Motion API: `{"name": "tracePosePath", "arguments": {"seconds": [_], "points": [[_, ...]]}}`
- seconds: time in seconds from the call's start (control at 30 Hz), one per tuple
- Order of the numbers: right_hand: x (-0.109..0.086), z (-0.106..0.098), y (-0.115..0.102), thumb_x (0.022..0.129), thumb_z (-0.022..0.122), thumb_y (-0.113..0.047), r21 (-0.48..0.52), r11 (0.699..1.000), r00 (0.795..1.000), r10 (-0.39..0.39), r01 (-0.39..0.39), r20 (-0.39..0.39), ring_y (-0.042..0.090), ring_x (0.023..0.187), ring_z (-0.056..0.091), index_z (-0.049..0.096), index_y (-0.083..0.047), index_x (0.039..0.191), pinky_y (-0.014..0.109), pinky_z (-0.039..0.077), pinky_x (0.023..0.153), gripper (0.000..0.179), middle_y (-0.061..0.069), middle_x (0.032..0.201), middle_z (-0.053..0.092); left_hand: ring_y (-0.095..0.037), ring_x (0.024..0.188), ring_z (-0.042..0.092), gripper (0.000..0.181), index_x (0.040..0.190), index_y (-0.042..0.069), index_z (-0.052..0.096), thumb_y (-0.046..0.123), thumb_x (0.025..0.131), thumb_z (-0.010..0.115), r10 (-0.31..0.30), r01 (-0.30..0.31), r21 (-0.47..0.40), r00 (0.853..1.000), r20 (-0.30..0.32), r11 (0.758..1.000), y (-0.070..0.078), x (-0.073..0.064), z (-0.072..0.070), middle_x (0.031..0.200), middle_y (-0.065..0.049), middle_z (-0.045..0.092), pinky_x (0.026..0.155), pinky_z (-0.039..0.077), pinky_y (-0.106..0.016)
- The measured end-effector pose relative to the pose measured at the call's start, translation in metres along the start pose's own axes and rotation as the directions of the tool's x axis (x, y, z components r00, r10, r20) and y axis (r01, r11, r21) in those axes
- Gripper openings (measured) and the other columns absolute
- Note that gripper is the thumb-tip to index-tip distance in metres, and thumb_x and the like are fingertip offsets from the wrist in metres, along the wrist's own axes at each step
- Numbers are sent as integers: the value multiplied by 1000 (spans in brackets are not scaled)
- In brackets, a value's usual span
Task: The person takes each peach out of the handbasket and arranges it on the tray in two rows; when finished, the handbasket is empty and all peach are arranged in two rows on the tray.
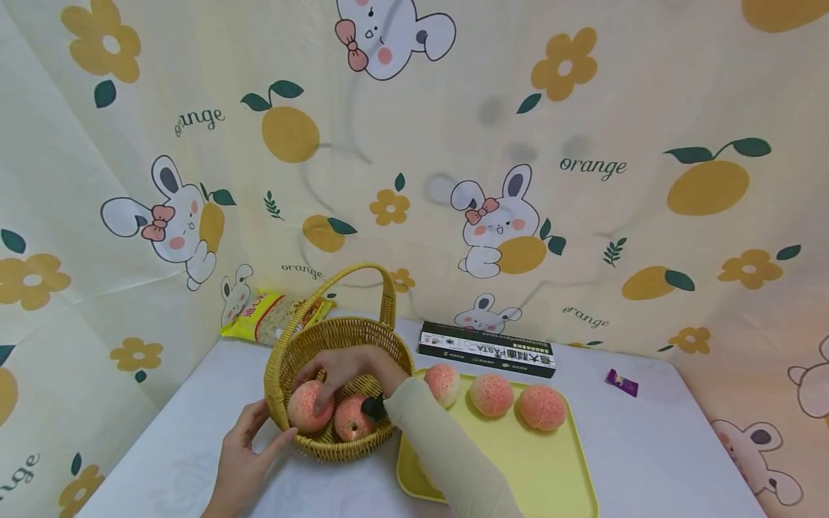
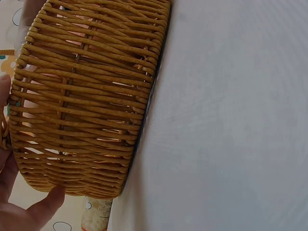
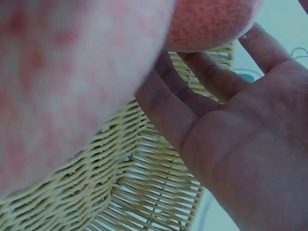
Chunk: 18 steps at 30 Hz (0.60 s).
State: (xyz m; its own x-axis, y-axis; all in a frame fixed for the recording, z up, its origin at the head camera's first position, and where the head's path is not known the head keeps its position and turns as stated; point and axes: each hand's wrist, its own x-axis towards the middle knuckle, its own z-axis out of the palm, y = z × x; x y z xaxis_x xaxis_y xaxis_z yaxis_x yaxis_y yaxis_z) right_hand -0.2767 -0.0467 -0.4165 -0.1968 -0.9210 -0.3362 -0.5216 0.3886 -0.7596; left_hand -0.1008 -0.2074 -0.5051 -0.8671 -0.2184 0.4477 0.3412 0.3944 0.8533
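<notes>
My right hand [image 1: 346, 367] reaches into a woven basket [image 1: 352, 452] and holds a pink-speckled peach [image 1: 309, 409] at its left side. In the right wrist view that peach [image 3: 211, 24] sits against the fingers [image 3: 207, 70]. A second peach [image 1: 352, 419] lies beside it in the basket, below the right wrist; it looms large and blurred in the right wrist view. With my left hand [image 1: 242, 453] I hold the basket's left side, thumb by the front rim. The left wrist view shows a fingertip [image 2: 53, 199] against the wicker wall [image 2: 82, 110].
Right of the basket, a yellow tray [image 1: 537, 475] carries several peaches [image 1: 492, 395], partly covered by my right sleeve [image 1: 447, 446]. Behind stand a black-and-white pasta box [image 1: 486, 350] and a yellow food bag [image 1: 259, 316]. A small purple packet [image 1: 622, 383] lies at right.
</notes>
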Motion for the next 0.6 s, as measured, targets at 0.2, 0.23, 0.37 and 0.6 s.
{"name": "tracePosePath", "arguments": {"seconds": [0.2,0.23,0.37,0.6], "points": [[-11,-9,-2,84,76,-13,-5,999,999,-33,33,-41,4,117,52,58,-7,139,17,47,97,58,-6,129,62,2,115,55,53,128,1,57,-5,80,80,2,-2,-1,1000,6,1000,1,0,0,121,-7,61,101,41,-6],[-14,-11,-2,84,76,-12,2,999,998,-39,39,-51,4,116,53,58,-7,138,17,48,96,57,-7,128,63,2,115,55,53,128,0,57,-6,80,80,2,-2,-5,1000,5,1000,1,0,0,120,-8,62,101,41,-6],[-26,-18,2,85,75,-12,33,997,994,-63,66,-89,5,110,56,59,-6,138,20,53,92,56,-6,126,64,2,114,55,53,127,-1,57,-7,80,79,3,-3,-15,1000,3,1000,1,1,1,120,-13,61,101,41,-6],[-54,-29,12,85,75,-15,85,993,986,-65,78,-152,9,108,59,59,-10,138,25,56,89,56,-7,128,61,3,113,55,53,126,-1,57,-6,79,80,-3,3,4,1000,-5,1000,3,0,1,121,-14,61,101,41,-6]]}}
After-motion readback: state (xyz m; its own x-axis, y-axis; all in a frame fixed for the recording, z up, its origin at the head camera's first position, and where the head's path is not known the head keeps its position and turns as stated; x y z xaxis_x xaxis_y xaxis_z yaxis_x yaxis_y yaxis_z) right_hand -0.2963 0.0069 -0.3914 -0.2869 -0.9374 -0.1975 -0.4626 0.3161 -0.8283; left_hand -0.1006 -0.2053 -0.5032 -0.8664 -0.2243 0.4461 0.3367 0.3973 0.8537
